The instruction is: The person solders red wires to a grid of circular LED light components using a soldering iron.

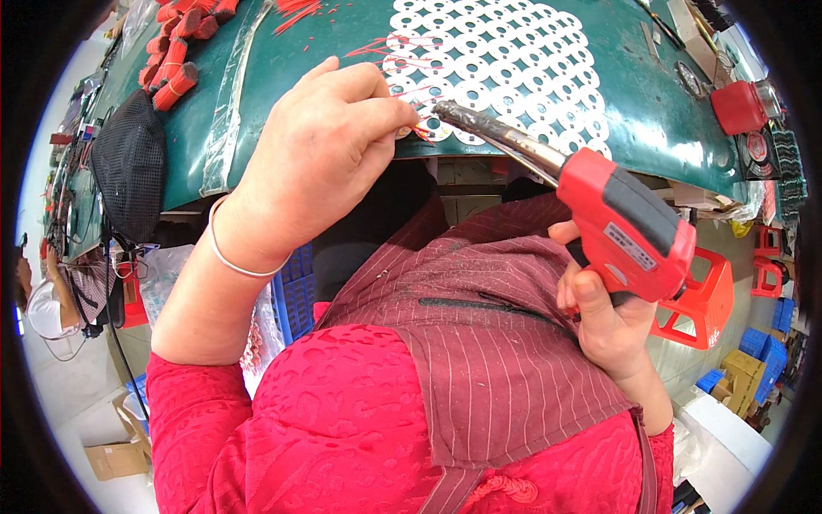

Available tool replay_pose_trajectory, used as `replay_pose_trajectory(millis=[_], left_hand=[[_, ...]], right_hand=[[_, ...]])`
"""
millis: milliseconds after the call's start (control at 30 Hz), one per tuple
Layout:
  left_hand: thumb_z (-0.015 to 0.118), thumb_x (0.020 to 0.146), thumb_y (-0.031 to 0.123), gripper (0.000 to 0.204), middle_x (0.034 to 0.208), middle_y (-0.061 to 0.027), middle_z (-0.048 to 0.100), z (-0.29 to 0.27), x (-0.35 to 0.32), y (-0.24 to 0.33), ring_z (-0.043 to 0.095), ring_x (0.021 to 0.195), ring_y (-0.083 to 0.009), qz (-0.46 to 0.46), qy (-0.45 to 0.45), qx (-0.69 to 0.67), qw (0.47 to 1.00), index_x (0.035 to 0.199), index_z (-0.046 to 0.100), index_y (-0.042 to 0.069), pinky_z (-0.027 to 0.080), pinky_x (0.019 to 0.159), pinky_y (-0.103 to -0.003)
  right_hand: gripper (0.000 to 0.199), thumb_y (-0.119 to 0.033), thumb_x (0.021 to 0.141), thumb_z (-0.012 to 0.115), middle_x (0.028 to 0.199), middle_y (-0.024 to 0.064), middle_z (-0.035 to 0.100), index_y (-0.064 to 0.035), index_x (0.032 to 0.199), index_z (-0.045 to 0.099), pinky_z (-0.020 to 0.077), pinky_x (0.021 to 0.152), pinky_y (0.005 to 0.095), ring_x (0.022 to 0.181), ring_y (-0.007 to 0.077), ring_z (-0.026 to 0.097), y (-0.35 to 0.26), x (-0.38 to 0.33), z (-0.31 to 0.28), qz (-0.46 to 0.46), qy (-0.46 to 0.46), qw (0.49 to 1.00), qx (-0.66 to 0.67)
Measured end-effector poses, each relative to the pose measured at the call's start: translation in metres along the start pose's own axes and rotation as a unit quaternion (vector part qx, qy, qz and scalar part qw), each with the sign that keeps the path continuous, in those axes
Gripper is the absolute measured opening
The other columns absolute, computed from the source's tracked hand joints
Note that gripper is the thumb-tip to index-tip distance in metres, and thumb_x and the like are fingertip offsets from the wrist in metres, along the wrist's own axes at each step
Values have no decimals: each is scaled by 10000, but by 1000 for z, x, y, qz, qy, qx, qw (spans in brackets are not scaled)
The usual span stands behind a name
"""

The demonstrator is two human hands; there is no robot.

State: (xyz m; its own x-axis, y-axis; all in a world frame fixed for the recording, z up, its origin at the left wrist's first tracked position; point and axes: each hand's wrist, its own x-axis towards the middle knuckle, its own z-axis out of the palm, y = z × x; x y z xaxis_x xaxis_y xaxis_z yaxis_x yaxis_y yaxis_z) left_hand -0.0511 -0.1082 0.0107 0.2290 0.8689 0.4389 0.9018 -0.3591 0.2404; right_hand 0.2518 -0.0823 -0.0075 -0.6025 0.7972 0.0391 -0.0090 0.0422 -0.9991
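My right hand (610, 330) is wrapped round the grip of a red and black soldering gun (629, 224), whose dark, scorched tip points up and left. That tip hangs by the near left corner of a grid of round white circuit boards (524, 79) on the green table. Beside it, my left hand (321, 141) pinches a thin red wire (421, 134) between thumb and fingers; the exact grip is partly hidden. Several more red wires (402, 43) stick out leftward from the boards along the left edge.
Bundles of red wires (174, 81) lie on the green table (223, 51) at the far left, above a black mesh object (130, 167). A red container (740, 107) stands at the right. Below are a red stool (706, 300) and a blue crate (295, 295). Another person (56, 304) sits far left.
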Motion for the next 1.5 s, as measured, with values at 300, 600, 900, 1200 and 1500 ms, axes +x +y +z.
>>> replay_pose_trajectory(millis=[300, 600, 900, 1200, 1500], left_hand=[[663, 753, -52, 199, 781, -77, 567, 1, 0, 0, 585, 751, -250, -3, 0, -2, 1000, 905, 705, 67, 476, 657, -341], [664, 753, -49, 195, 790, -84, 574, 1, 0, 0, 598, 745, -257, -3, -4, 4, 1000, 903, 708, 67, 482, 652, -342], [664, 760, -44, 184, 791, -88, 574, 0, 0, 0, 600, 737, -258, -5, -4, 3, 1000, 905, 706, 62, 481, 645, -340], [656, 765, -48, 183, 791, -89, 574, 0, 0, 0, 603, 729, -258, -6, -3, -4, 1000, 905, 704, 60, 483, 642, -340], [660, 770, -36, 168, 799, -91, 574, -1, 0, 1, 604, 732, -265, -5, -5, -4, 1000, 905, 700, 56, 483, 648, -346]], right_hand=[[312, -11, 901, 673, 1006, 82, 656, 9, 1193, 568, 502, 701, 247, 799, 106, 600, 4, -4, 0, -20, 33, 999, 4], [517, -164, 943, 643, 1138, 187, 582, 7, 1369, 405, 486, 588, 260, 658, 93, 513, 6, -1, -2, -46, 5, 999, -19], [548, -178, 943, 644, 1211, 212, 564, -2, 1397, 392, 472, 605, 262, 660, 90, 505, 6, -1, -3, -50, -4, 998, -41], [550, -171, 943, 644, 1196, 210, 569, 1, 1399, 389, 473, 606, 256, 654, 85, 502, 5, -2, -2, -42, 2, 999, -34], [552, -172, 943, 646, 1190, 208, 573, 2, 1399, 387, 475, 607, 253, 655, 83, 506, 4, -1, -2, -49, -1, 998, -41]])
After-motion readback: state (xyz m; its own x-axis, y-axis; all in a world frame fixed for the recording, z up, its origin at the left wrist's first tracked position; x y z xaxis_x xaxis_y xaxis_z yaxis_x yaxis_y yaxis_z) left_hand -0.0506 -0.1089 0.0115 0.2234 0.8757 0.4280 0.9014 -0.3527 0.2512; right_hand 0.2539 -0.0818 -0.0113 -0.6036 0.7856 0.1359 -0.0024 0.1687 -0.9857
